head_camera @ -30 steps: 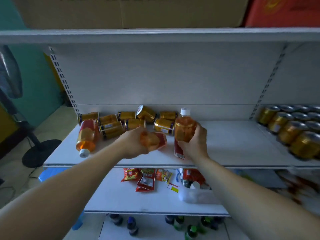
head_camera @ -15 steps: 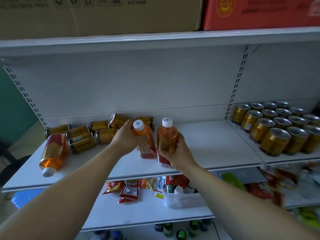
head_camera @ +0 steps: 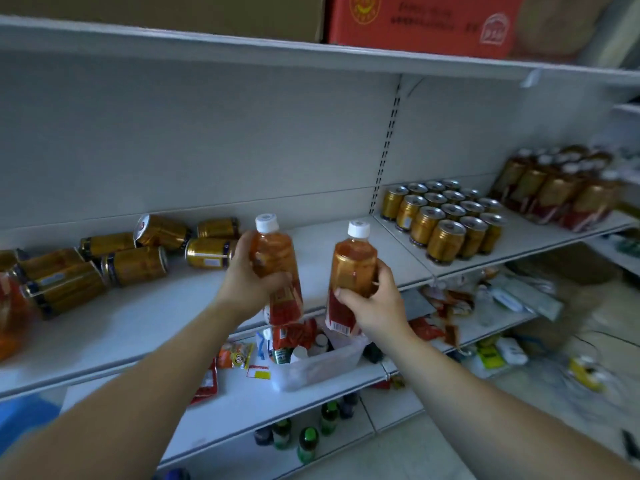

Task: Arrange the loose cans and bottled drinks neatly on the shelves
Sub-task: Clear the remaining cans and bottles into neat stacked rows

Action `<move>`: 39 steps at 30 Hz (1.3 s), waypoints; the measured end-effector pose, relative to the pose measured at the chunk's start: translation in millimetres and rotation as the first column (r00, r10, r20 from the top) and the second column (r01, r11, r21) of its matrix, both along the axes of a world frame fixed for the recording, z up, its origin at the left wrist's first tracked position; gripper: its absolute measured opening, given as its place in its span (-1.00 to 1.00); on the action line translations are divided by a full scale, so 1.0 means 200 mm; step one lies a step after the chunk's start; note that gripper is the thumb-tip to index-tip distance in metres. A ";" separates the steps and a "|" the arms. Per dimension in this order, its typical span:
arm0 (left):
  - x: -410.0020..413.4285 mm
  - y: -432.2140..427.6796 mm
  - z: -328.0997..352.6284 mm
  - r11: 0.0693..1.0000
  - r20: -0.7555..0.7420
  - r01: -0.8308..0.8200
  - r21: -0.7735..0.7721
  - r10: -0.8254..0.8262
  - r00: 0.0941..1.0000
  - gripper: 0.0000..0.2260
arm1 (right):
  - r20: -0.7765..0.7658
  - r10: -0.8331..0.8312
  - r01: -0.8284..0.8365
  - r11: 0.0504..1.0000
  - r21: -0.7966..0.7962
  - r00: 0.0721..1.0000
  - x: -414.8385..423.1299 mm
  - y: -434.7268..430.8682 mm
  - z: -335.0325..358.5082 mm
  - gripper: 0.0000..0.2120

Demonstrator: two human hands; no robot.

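Observation:
My left hand point(head_camera: 247, 278) grips an orange bottled drink point(head_camera: 275, 258) with a white cap, held upright above the front of the white shelf point(head_camera: 145, 320). My right hand point(head_camera: 372, 299) grips a second orange bottle point(head_camera: 353, 268), also upright, a little to the right and off the shelf's front edge. Several gold cans point(head_camera: 138, 258) lie tipped over on the shelf to the left. Another orange bottle point(head_camera: 10, 306) lies on its side at the far left. Upright gold cans point(head_camera: 446, 216) stand in neat rows on the right shelf section, with upright orange bottles point(head_camera: 554, 188) beyond them.
A clear plastic bin point(head_camera: 311, 365) and snack packets point(head_camera: 239, 355) sit on the lower shelf under my hands. Small dark bottles point(head_camera: 304, 441) stand on the bottom shelf. Cardboard boxes and a red box point(head_camera: 422, 22) rest on the top shelf. Clutter covers the floor at right.
Both hands have lifted their bottles upright and carried them rightward, now spread apart. The view has swung right, showing the rows of cans and bottles.

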State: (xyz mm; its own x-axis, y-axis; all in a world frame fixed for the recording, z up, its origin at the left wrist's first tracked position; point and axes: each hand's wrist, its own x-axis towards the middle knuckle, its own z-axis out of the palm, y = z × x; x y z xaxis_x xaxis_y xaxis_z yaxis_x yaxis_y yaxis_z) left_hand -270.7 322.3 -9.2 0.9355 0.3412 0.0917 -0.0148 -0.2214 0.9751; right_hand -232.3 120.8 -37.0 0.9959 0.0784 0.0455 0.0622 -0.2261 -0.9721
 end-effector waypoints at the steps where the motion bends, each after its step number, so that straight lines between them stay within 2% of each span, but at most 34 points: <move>1: 0.00 -0.08 0.01 0.999 0.020 0.033 -0.037 -0.032 0.999 -0.24 | 0.017 -0.038 0.038 0.999 0.014 0.999 -0.03 -0.06 0.01 -0.45; 3: 0.00 -0.23 0.05 0.993 0.034 0.089 -0.083 -0.087 0.996 -0.28 | 0.043 -0.125 0.122 0.991 0.063 0.991 -0.08 -0.18 0.06 -0.48; 6: 0.01 -0.47 0.13 0.973 0.030 0.187 -0.133 -0.185 0.982 -0.47 | 0.065 -0.279 0.270 0.955 0.126 0.958 -0.13 -0.35 0.14 -0.46; 9: 0.04 -0.72 0.18 0.944 0.062 0.287 -0.164 -0.281 0.958 -0.58 | 0.072 -0.393 0.374 0.907 0.191 0.917 -0.15 -0.58 0.20 -0.55; 12: 0.09 -0.99 0.20 0.911 0.077 0.383 -0.156 -0.375 0.924 -0.59 | 0.082 -0.447 0.424 0.881 0.208 0.891 -0.15 -0.85 0.27 -0.60; 16: 0.19 -1.41 0.20 0.883 0.056 0.451 -0.131 -0.448 0.892 -0.48 | 0.099 -0.512 0.488 0.851 0.195 0.853 -0.14 -1.28 0.31 -0.54; 21: 0.34 -1.99 0.23 0.870 0.056 0.476 -0.127 -0.473 0.879 -0.45 | 0.119 -0.575 0.556 0.816 0.155 0.810 -0.08 -1.87 0.30 -0.62; 24: 0.43 -2.30 0.23 0.861 0.059 0.486 -0.149 -0.482 0.874 -0.45 | 0.115 -0.598 0.587 0.801 0.120 0.793 -0.03 -2.19 0.29 -0.50; 27: 0.50 -2.53 0.22 0.859 0.042 0.476 -0.187 -0.477 0.878 -0.49 | 0.091 -0.592 0.584 0.806 0.098 0.801 0.02 -2.45 0.29 -0.59; 31: 0.65 -2.73 0.18 0.871 -0.002 0.444 -0.209 -0.455 0.891 -0.49 | 0.090 -0.602 0.595 0.798 0.094 0.793 0.14 -2.69 0.28 -0.61; 35: 0.87 -2.87 0.15 0.893 -0.003 0.410 -0.185 -0.418 0.908 -0.44 | 0.065 -0.610 0.607 0.792 0.064 0.790 0.33 -2.83 0.24 -0.51; 39: 1.14 -3.00 0.10 0.909 0.036 0.382 -0.167 -0.382 0.923 -0.49 | 0.058 -0.610 0.610 0.792 0.019 0.791 0.61 -2.95 0.20 -0.39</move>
State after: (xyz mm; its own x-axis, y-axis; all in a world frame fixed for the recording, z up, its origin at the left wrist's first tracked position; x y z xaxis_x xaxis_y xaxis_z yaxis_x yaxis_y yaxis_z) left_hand -42.5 -277.5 11.7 0.9972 -0.0319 0.0670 -0.0680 -0.0315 0.9972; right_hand -109.6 -468.6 2.8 0.8325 -0.5441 0.1045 -0.0330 -0.2369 -0.9710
